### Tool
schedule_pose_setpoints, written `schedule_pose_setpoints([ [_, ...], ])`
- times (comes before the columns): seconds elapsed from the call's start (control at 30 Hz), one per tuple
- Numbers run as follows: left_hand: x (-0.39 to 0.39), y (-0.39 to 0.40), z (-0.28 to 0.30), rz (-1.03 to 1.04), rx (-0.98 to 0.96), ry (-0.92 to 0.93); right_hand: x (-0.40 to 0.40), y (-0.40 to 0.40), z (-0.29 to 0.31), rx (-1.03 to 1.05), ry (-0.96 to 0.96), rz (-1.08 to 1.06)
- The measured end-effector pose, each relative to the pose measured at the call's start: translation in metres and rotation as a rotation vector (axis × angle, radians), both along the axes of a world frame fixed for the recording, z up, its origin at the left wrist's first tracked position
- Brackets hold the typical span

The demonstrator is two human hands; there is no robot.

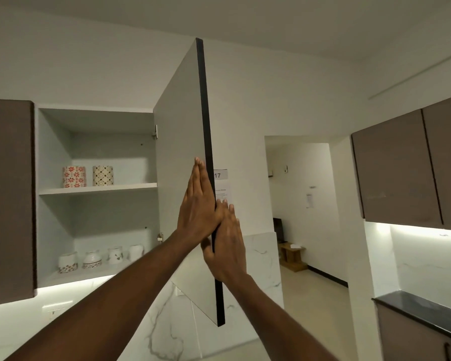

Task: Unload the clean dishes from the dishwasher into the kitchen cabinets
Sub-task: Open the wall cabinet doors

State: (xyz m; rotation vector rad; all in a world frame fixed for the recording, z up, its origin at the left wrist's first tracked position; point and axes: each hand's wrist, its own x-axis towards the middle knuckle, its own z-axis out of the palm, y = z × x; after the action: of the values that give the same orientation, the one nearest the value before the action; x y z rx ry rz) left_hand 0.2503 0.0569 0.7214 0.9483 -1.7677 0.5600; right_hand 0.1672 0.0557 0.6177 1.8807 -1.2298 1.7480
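At the open cabinet door (182, 152), both hands meet on its dark front edge. The left hand (197, 204) lies flat on the door's pale inner face, fingers (199, 168) straight and released. The right hand (228, 246) presses the outer side, fingers straight, thumb hooked round the edge. Left of the door, inside the cabinet (52, 152), two patterned cups (87, 176) stand on the upper shelf and four mugs (99, 257) on the lower shelf.
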Motion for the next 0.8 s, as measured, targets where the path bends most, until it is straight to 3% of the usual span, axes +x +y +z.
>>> schedule_pose_setpoints([
  [0.37,0.063,0.024,-0.002,-0.024,-0.075,0.032,0.046,0.023,0.006,-0.099,0.073,0.241],
  [0.6,0.157,0.035,-0.007,0.095,-0.129,0.027,0.145,0.032,0.002,-0.117,0.002,0.469],
  [0.8,0.263,0.045,-0.012,0.234,-0.169,-0.054,0.246,0.020,0.002,-0.125,0.066,0.525],
])
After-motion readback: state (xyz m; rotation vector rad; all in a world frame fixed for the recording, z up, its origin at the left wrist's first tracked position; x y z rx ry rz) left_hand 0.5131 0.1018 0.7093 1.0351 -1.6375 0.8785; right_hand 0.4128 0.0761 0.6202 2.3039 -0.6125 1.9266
